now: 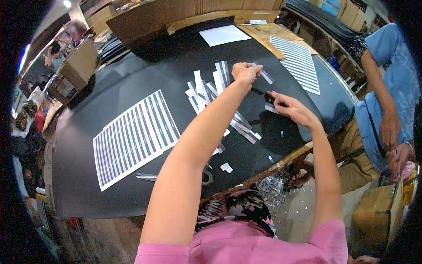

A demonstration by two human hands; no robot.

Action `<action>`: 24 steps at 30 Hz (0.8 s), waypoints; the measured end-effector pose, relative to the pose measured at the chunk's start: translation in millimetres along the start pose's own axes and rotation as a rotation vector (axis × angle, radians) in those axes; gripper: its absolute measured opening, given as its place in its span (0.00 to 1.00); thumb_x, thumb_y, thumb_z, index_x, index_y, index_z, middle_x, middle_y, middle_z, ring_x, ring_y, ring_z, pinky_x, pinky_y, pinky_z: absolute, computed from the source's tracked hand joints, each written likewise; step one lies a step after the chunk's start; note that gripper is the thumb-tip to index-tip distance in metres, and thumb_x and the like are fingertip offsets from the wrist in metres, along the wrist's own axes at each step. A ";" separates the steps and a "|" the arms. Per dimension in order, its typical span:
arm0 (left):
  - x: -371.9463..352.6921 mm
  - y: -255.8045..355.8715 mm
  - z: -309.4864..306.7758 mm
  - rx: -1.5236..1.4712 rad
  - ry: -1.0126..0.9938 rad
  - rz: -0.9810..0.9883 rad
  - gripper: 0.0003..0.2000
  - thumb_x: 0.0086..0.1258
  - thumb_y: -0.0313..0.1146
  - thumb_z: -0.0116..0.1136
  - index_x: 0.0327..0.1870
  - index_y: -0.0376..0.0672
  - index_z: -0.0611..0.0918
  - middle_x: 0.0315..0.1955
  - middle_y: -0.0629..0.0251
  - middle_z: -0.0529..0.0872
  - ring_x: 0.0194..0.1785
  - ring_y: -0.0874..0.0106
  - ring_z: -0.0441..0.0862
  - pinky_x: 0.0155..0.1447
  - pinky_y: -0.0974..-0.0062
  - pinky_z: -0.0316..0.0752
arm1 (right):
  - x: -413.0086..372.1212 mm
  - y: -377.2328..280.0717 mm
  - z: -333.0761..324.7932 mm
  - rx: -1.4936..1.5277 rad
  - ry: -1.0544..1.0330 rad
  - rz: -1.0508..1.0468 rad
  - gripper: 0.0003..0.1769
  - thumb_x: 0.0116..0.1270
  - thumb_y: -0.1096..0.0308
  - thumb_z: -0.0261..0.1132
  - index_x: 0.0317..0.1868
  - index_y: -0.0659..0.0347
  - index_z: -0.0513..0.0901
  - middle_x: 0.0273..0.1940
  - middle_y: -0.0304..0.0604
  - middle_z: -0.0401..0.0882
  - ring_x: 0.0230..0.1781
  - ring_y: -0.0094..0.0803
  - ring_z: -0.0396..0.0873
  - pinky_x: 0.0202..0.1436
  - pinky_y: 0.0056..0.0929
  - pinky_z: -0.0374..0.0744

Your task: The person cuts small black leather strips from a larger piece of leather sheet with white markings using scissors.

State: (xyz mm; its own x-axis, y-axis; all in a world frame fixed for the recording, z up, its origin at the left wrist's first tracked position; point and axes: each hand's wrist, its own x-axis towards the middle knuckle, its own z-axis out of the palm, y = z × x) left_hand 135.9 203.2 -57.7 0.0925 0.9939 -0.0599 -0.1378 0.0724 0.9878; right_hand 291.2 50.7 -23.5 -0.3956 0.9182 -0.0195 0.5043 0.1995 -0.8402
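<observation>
My left hand [247, 74] reaches over the far side of the table, its fingers pinched on one end of a grey-and-white strip [266, 76]. Nearer the table's right edge, my right hand [293, 109] has its thumb and fingers closed on a short white-and-grey strip [271, 108]. Something dark shows at those fingertips; I cannot make it out. A loose pile of cut strips [200, 94] lies beside and partly behind my left forearm. To the left is a striped sheet [136, 136]. Scissors [147, 177] lie on the table, their middle hidden by my left arm.
Another striped sheet [299, 64] and a white sheet [225, 35] lie at the back of the black tabletop [101, 193]. Small scraps [226, 167] lie near the front edge, with more clippings [272, 187] below. A person in blue [389, 101] is close on the right.
</observation>
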 end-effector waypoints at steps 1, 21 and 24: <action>-1.1 -0.3 1.3 0.052 -0.006 0.027 0.10 0.57 0.29 0.73 0.32 0.33 0.84 0.22 0.65 0.84 0.23 0.80 0.78 0.24 0.82 0.69 | -5.1 -1.5 4.8 -0.033 0.016 -0.017 0.05 0.68 0.71 0.56 0.36 0.64 0.70 0.69 0.54 0.65 0.72 0.36 0.59 0.68 0.30 0.59; -187.8 73.1 -206.1 1.034 -0.496 0.345 0.09 0.55 0.33 0.68 0.33 0.37 0.86 0.27 0.58 0.86 0.33 0.67 0.85 0.40 0.73 0.77 | -36.8 -91.4 119.2 -0.138 -0.306 -0.471 0.06 0.71 0.72 0.53 0.38 0.67 0.71 0.68 0.60 0.63 0.73 0.56 0.54 0.76 0.47 0.52; -235.6 81.7 -226.1 1.041 -0.696 0.315 0.13 0.52 0.36 0.72 0.34 0.38 0.86 0.30 0.60 0.83 0.39 0.66 0.82 0.46 0.73 0.75 | -16.7 -90.4 142.2 -0.213 -0.378 -0.501 0.05 0.69 0.73 0.54 0.36 0.66 0.69 0.72 0.55 0.59 0.75 0.51 0.51 0.77 0.47 0.51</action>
State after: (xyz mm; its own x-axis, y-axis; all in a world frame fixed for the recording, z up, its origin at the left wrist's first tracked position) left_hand -120.1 -6.3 4.7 0.7314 0.6813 -0.0287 0.5522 -0.5671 0.6111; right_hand 143.0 -31.3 -24.4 -0.8445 0.5208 0.1248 0.3140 0.6702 -0.6724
